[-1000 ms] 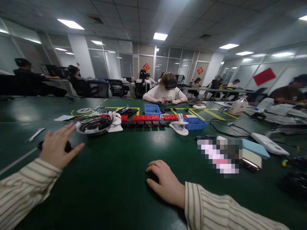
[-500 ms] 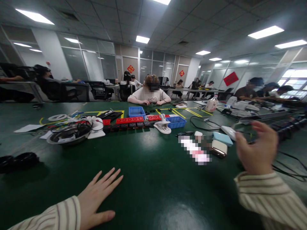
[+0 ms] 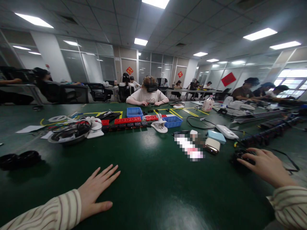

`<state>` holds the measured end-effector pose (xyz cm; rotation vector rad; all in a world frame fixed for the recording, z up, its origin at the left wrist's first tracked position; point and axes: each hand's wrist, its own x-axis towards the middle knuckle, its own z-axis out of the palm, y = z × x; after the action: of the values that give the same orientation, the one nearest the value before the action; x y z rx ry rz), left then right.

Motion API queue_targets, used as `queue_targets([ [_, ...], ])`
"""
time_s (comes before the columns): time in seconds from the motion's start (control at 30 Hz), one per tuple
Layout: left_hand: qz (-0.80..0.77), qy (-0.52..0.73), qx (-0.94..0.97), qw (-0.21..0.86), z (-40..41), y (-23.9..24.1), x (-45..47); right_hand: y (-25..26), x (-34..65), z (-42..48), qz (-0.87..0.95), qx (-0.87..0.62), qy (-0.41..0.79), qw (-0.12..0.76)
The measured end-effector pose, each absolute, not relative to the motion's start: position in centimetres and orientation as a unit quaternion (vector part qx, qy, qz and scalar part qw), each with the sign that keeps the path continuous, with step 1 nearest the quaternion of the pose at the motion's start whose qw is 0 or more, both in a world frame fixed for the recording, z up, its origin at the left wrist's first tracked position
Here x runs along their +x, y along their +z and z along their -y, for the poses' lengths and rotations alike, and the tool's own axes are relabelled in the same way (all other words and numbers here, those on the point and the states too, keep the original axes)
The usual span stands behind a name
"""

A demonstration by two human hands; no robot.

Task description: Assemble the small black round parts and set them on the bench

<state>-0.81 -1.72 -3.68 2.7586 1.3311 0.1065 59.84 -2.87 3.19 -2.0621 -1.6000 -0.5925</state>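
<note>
My left hand (image 3: 97,189) lies flat on the green table (image 3: 153,191), fingers stretched out and apart, holding nothing. My right hand (image 3: 266,164) reaches to the right and rests its fingertips on a black object (image 3: 240,155) with a cable; the fingers curve over it, and I cannot tell if they grip it. Just beyond it lie a beige case (image 3: 212,145), a light blue case (image 3: 216,136) and a white device (image 3: 226,131). Both sleeves are striped.
A black pair of round items (image 3: 19,159) sits at the far left. Farther back are a metal bowl with cables (image 3: 68,133), red power strips (image 3: 130,120), blue bins (image 3: 174,121) and a white clamp (image 3: 159,126). A person (image 3: 147,94) sits opposite; others work at the right.
My right hand has dropped from mid-air onto the black object at the right. The left hand, moved in from the far left a second ago, stays flat. The view turned right.
</note>
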Motion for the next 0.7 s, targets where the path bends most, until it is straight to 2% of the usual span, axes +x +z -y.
queue_targets([
  [0.1,-0.430,0.041,0.901,0.036,1.7,-3.7,-0.8,2.9,61.0,2.3,0.652,-0.725,-0.164,0.150],
  [0.23,-0.432,0.048,0.900,0.040,1.8,-4.1,-1.0,1.6,60.3,3.4,0.696,-0.698,-0.129,0.105],
  [0.4,-0.437,0.071,0.895,0.051,1.7,-4.6,-1.2,0.8,50.8,8.1,0.779,-0.602,-0.015,0.176],
  [0.57,-0.451,0.119,0.883,0.050,2.1,-3.9,-1.0,2.9,35.4,9.8,0.877,-0.427,0.159,0.150],
  [0.7,-0.403,0.164,0.900,0.035,3.8,-3.4,0.2,2.9,26.9,6.4,0.915,-0.328,0.133,0.191],
])
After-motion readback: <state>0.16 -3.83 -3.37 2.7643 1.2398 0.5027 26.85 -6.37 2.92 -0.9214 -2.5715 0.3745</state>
